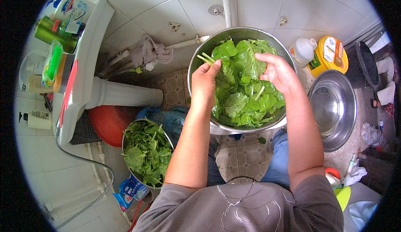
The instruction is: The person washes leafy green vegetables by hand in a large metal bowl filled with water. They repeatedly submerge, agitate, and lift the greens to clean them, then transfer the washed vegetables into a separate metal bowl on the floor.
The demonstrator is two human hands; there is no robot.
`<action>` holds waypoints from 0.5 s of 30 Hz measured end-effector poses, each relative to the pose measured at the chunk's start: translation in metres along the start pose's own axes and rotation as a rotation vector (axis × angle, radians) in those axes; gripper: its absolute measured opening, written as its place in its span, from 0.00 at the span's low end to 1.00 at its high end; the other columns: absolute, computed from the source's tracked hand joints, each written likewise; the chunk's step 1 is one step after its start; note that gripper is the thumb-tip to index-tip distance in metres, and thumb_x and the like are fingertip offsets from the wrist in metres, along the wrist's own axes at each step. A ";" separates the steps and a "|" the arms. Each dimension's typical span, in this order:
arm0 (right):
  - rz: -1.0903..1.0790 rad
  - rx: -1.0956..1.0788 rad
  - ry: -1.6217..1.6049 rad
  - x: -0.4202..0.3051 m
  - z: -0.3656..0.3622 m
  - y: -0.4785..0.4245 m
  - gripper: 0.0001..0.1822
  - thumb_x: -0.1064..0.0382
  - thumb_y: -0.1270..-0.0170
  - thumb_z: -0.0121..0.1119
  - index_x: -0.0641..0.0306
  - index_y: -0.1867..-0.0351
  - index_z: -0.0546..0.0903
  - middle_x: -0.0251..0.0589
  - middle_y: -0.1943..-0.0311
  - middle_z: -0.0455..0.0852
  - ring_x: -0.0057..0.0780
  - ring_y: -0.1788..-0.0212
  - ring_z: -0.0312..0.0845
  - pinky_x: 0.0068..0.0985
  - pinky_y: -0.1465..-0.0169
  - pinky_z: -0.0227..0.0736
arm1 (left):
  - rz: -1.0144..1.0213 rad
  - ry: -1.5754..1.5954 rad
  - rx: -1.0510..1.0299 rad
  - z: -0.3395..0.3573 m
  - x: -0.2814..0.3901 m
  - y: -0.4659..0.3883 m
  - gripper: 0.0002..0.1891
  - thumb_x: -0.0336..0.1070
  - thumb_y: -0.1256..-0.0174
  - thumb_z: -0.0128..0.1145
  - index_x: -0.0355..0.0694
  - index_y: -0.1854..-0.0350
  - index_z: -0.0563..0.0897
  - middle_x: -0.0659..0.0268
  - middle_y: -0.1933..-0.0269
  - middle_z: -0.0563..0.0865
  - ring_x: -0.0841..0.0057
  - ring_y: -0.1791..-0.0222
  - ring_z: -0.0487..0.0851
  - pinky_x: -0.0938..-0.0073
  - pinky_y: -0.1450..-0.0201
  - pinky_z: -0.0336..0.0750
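Observation:
Before me stands a large metal basin [241,130] of wet leafy greens [247,103], with water showing among the leaves. My left hand [205,80] is over its left side, pinching pale green stems [205,57] between thumb and fingers; leaves hang to the right of the fingertips. At the right side, my right hand [277,72] has its fingers parted around the edge of a broad leaf [249,58]. Whether they grip that leaf is unclear. Lower left, a second metal basin [170,138] holds more greens [147,153].
A white pedestal sink [125,92] juts in at left, with a red comb [68,91] on its edge. An empty metal basin [332,106] leans at right, near a yellow tub [325,56] and a white bottle [302,52]. A blue plastic packet [130,191] lies lower left.

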State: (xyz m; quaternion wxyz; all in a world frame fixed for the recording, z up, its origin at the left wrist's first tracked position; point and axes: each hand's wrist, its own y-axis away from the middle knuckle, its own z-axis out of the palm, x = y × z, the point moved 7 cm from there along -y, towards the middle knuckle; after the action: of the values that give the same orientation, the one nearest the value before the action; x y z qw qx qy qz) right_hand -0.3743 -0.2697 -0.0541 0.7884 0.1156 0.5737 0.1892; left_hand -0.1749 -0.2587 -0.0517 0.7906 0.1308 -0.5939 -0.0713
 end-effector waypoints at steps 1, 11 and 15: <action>-0.022 0.014 0.073 0.002 -0.003 -0.004 0.19 0.59 0.49 0.66 0.61 0.57 0.76 0.35 0.63 0.81 0.23 0.59 0.74 0.29 0.56 0.67 | 0.005 -0.026 0.013 0.001 0.001 0.001 0.10 0.35 0.35 0.56 0.33 0.60 0.82 0.67 0.65 0.85 0.83 0.68 0.79 0.80 0.62 0.72; -0.073 0.326 1.599 0.013 -0.015 -0.014 0.08 0.68 0.47 0.55 0.63 0.67 0.84 0.51 0.65 0.84 0.43 0.61 0.82 0.37 0.58 0.77 | 0.279 -1.137 0.043 0.009 -0.004 0.001 0.14 0.43 0.44 0.63 0.35 0.70 0.83 0.51 0.81 0.78 0.70 0.83 0.73 0.67 0.73 0.70; -0.239 0.300 0.956 -0.013 -0.012 -0.002 0.11 0.62 0.49 0.65 0.67 0.68 0.83 0.50 0.72 0.84 0.39 0.70 0.81 0.31 0.64 0.73 | 0.285 -0.916 0.088 0.010 0.003 0.005 0.13 0.41 0.42 0.60 0.33 0.70 0.83 0.49 0.77 0.81 0.62 0.78 0.80 0.65 0.70 0.72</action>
State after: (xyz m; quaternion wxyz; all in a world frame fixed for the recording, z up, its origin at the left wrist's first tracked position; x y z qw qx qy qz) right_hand -0.3891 -0.2778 -0.0476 0.4290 0.0617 0.9001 0.0453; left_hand -0.1835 -0.2562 -0.0445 0.4432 0.0366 -0.8956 0.0127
